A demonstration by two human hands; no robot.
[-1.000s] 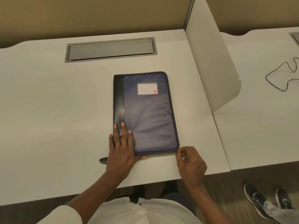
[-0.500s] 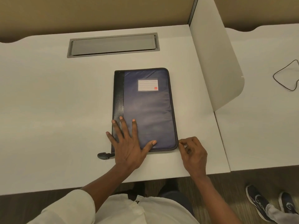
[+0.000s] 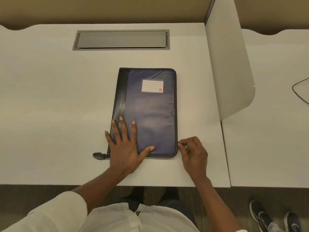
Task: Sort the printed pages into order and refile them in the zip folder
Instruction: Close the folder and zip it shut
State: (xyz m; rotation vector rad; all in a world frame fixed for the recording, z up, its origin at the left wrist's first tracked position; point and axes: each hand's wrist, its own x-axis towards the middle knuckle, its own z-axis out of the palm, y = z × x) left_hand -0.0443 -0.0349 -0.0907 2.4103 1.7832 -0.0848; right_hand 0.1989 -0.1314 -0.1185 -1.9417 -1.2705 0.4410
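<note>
Desk (image 3: 50, 97): left hand (image 3: 124, 151) flat on folder (image 3: 150, 111); right hand (image 3: 194, 153) pinches edge.

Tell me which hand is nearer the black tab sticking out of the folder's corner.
Left. The left hand lies flat on the near-left corner of the zip folder, right beside the black tab. The right hand pinches the folder's right edge, across its width from the tab.

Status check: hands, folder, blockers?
Left hand flat, pressing navy fabric zip folder with black spine, near-left corner. Right hand pinching at its near-right edge. Folder closed on white desk, no pages out. Nothing blocking.
</note>
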